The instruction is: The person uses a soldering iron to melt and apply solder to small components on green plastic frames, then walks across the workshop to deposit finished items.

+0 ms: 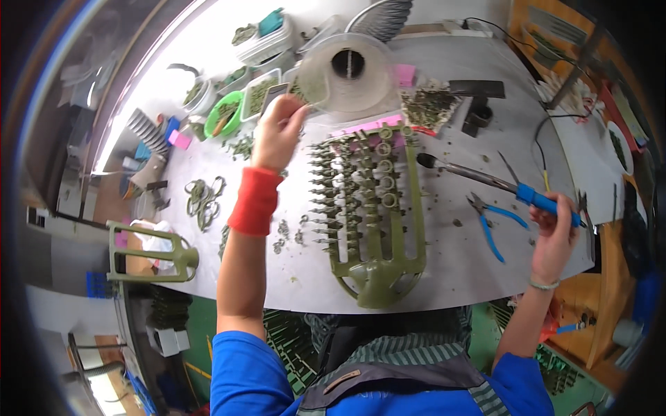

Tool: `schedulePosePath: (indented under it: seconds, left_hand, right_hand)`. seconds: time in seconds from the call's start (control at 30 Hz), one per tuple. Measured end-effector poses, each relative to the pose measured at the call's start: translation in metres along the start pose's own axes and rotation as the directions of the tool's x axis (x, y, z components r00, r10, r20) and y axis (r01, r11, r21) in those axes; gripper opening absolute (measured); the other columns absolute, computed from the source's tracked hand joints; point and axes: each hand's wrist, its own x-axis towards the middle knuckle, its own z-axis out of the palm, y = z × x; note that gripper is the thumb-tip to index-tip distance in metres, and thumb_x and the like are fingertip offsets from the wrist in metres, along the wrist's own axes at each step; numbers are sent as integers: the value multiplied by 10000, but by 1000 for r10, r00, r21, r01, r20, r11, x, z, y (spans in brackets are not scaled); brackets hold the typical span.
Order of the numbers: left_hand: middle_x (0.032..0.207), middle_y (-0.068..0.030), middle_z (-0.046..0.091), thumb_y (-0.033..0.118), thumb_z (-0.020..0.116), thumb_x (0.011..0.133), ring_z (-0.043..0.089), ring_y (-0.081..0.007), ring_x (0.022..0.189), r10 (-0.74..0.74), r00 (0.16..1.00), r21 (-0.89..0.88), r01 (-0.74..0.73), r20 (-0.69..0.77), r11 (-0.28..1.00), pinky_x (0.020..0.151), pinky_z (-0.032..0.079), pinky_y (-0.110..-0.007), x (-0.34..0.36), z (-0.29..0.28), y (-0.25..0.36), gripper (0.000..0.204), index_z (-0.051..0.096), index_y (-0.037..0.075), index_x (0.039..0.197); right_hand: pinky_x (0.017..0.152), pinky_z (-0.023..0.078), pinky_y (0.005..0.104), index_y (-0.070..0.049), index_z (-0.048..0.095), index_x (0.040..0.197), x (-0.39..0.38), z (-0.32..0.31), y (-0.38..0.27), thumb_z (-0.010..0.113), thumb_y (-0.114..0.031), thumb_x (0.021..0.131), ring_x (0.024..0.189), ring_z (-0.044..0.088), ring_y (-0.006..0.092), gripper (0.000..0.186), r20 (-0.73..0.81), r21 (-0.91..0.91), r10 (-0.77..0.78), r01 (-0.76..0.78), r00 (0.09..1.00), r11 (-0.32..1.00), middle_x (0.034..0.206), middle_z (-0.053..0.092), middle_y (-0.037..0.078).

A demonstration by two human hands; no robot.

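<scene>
My right hand (553, 232) is closed round the blue handle of a soldering iron (485, 177). The iron's metal shaft points left, and its dark, wide tip hangs beside the right edge of an olive-green plastic frame (374, 277). Rows of small green parts (347, 187) and several ring-shaped pieces (386, 182) stand along that frame. My left hand (279, 132), above a red wristband, is raised left of the frame with its fingers pinched together. A flat grey piece (275, 96) shows at its fingertips; what exactly the fingers grip cannot be made out.
Pliers with blue handles (496, 222) lie near my right hand. A translucent funnel-shaped hood (354, 93) with a ribbed hose (378, 17) stands behind the frame. Tubs of small green parts (260, 93) fill the back left. Another green frame (152, 255) is at the left edge.
</scene>
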Motion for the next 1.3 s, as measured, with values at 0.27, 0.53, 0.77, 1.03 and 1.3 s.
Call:
schedulePosePath:
  seconds: [0.27,0.53,0.77,1.03,1.3]
  left_hand:
    - [777,-119,673,105,707,765,656,-248,708,-308,951,612,259,-26,747,682,519,-347,-133,-87,-121,99,682,35,831]
    - [876,-74,617,38,657,800,625,-227,808,-194,981,628,161,-17,761,705,509,-353,-148,-86,-147,74,682,61,866]
    - [1150,-71,613,22,555,869,631,-193,934,-696,690,-547,668,200,505,851,518,-250,-148,-121,-136,321,622,-4,1182]
    - [1035,-61,669,14,625,894,637,-112,904,-203,945,-268,272,257,924,805,532,-245,-94,-34,20,303,619,-5,1197]
    - [1050,-95,595,15,640,852,607,-193,920,159,864,3,-183,477,983,750,514,-303,-39,82,67,291,654,57,1140]
  right_hand:
    - [626,512,232,-10,620,922,-12,1,-12,563,-245,947,623,624,123,243,-19,-68,7,-8,1000,998,729,619,47]
    - [638,522,235,-15,620,921,-19,-3,-18,562,-254,950,629,623,117,248,28,-47,-3,4,1000,999,728,627,44]
    - [636,526,237,-19,623,923,-21,-7,-22,574,-256,945,630,626,122,243,18,-54,-8,9,1000,998,725,627,41]
    - [626,535,265,13,632,914,-17,-2,-18,573,-204,943,630,641,148,227,68,1,-12,12,998,1000,710,633,66]
    - [630,559,279,32,636,929,-4,8,-8,565,-202,950,654,669,172,246,102,-34,-5,9,995,999,752,658,90]
